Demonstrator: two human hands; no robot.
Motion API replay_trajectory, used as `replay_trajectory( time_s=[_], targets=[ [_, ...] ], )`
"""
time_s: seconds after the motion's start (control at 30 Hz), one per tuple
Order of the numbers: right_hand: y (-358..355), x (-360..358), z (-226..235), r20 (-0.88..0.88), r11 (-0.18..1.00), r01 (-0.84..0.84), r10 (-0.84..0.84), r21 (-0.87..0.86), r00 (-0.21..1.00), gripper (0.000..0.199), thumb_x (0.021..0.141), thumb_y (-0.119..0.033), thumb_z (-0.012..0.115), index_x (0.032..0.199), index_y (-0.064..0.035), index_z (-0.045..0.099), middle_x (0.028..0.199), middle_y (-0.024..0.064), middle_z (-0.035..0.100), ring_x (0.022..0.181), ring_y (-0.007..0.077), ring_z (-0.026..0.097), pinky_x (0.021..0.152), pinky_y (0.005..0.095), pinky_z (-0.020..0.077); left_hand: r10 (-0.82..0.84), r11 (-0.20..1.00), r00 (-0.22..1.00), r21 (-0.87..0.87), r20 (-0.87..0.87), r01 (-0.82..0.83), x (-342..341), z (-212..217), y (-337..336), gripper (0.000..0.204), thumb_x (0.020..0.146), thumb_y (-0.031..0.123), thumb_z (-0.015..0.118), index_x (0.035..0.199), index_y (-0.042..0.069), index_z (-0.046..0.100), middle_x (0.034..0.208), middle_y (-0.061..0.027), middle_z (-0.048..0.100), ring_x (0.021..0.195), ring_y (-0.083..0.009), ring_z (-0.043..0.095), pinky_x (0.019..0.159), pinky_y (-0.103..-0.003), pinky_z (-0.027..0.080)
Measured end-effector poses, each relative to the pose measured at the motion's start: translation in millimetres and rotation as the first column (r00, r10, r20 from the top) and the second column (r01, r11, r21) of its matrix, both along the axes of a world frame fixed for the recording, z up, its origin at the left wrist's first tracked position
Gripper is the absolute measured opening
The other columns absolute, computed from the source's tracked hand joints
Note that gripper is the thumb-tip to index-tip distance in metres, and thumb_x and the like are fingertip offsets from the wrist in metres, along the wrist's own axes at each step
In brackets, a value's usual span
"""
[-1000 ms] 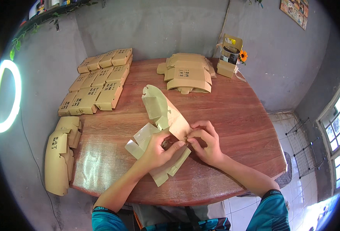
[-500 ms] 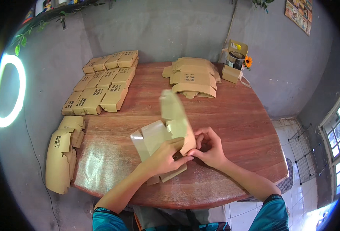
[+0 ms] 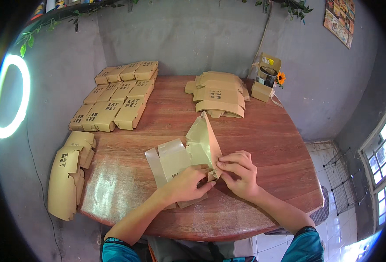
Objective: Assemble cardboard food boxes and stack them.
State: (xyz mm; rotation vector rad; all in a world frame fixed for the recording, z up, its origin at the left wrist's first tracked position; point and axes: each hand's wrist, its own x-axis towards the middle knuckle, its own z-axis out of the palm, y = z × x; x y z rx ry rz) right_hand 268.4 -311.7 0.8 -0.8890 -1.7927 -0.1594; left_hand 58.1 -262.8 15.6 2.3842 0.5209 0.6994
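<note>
Keep the half-folded cardboard box blank (image 3: 188,155) flat on the surface (image 3: 263,144) near its front edge; left hand (image 3: 187,185) presses the panels down, fingers together, while right hand (image 3: 240,174) pinches the corner tab, to be creased squarely. The tab slot is hidden beneath both hands; the print is illegible

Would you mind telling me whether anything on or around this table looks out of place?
One thing: a stack of flat cardboard blanks hangs over the left edge of the wooden table, drooping beyond it. The folded boxes sit in tidy rows.
</note>
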Motion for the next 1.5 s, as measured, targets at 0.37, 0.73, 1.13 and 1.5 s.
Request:
replay_trajectory(
  time_s=[0.37,0.73,1.13,1.5],
  targets=[
    [-1.6,6.2,17.1,0.101,0.958,0.066,-0.097,0.279,0.99,0.022,0.073,0.002,0.079,0.092,-0.0097,0.075,0.092,0.0028,0.067,0.091,0.0218,0.069,0.082,0.0406,0.0488,-0.014,0.932,0.958,-0.344,0.287,0.117,0.1,16.2,-7.8,0.021,0.092,0.008,0.073,0.109,-0.002,0.065,0.09,-0.0123,0.072,0.081,-0.0177,0.071,0.077,-0.032,0.057],
    [1.8,18.2,23.9,0.353,0.923,-0.072,-0.071,0.378,0.933,0.032,0.064,-0.014,0.082,0.096,-0.014,0.077,0.096,0.0018,0.06,0.092,0.0199,0.064,0.075,0.0342,0.0518,-0.018,0.899,0.937,-0.404,0.348,0.167,-1.0,4.7,-3.8,0.008,0.102,0.004,0.057,0.102,-0.003,0.059,0.092,-0.0035,0.064,0.084,-0.0084,0.061,0.077,-0.025,0.051],
    [6.2,27.6,30.3,0.432,0.93,-0.15,-0.01,0.335,0.902,0.027,0.066,-0.008,0.08,0.091,-0.0109,0.073,0.101,0.0051,0.065,0.093,0.0227,0.066,0.076,0.0348,0.0587,0.094,0.764,0.926,-0.622,0.365,0.168,-5.6,13.0,-7.0,0.009,0.103,0.007,0.057,0.103,-0.002,0.059,0.09,-0.0034,0.062,0.085,-0.0096,0.06,0.078,-0.028,0.052],
    [0.8,14.7,31.0,0.373,0.943,-0.064,-0.067,0.327,0.925,0.028,0.071,-0.01,0.082,0.098,-0.0145,0.076,0.105,0.0028,0.068,0.092,0.0197,0.066,0.079,0.0341,0.0512,-0.024,0.908,0.943,-0.389,0.331,0.16,-3.8,18.4,-5.4,0.008,0.101,0.005,0.059,0.101,-0.002,0.06,0.091,-0.0053,0.063,0.083,-0.0097,0.06,0.079,-0.028,0.052]
  ],
)
